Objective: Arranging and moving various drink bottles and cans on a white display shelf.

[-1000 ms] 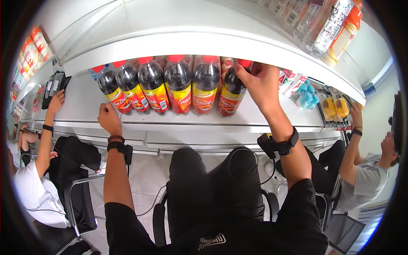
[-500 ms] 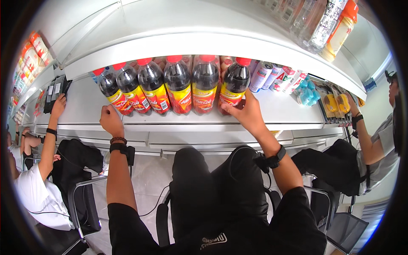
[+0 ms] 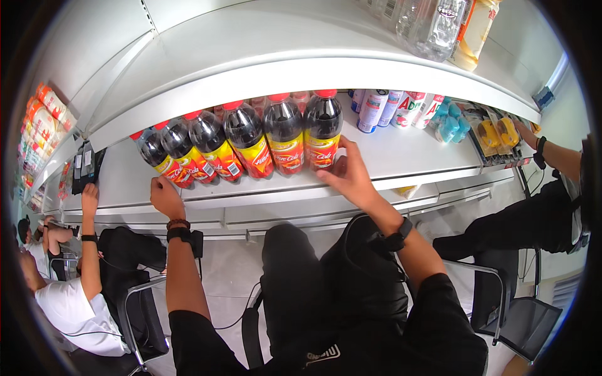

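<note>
Several cola bottles [image 3: 251,147] with red caps and yellow-red labels stand side by side along the shelf front. My right hand [image 3: 352,174] is at the right end of this row. Its thumb lies across the lower front of the rightmost cola bottle [image 3: 323,128], and its fingers bend round the right side. At the left end, my left hand [image 3: 167,198] rests by the shelf edge with its fingers curled in. It is close beside the base of the leftmost bottles, and nothing shows in it.
White and purple cans [image 3: 372,111] stand right of the bottles, then teal items [image 3: 448,125] and yellow packaged goods [image 3: 489,135]. An upper shelf [image 3: 301,66] overhangs the row and carries clear bottles [image 3: 433,28]. Co-workers sit at both sides, one reaching to black packages [image 3: 84,166].
The rightmost cola bottle has moved left with my right hand, closing the gap to its neighbour. My left hand stays curled by the row's left end. The whole view has shifted somewhat.
</note>
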The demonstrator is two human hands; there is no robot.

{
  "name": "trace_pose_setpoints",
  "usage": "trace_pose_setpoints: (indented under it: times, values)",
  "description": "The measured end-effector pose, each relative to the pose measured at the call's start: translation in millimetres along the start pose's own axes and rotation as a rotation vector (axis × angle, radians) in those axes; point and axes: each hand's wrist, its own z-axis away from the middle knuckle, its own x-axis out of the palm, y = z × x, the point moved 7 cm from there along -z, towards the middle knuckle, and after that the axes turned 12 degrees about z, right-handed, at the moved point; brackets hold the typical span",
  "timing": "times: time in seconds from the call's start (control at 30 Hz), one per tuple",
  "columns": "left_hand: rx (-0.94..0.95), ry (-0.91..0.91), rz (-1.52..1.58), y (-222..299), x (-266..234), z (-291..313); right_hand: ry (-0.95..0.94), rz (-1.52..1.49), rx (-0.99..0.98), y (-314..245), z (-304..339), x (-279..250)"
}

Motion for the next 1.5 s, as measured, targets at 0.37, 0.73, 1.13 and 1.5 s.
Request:
trace_pose_setpoints:
  times: [0.37, 0.73, 1.13, 1.5]
  values:
    - [0.025, -0.030, -0.007, -2, -1, 0, 0.321, 0.921, -0.263, 40, 26, -42]
    - [0.123, -0.001, 0.027, 15, 11, -8, 0.285, 0.938, -0.154, 50, 17, -47]
    - [-0.237, -0.093, 0.494, 56, -124, 128, 0.231, 0.777, -0.076, 57, 29, -45]
    - [0.374, -1.525, 1.233, 459, -124, 190, 0.234, 0.833, -0.171, 67, 22, -39]
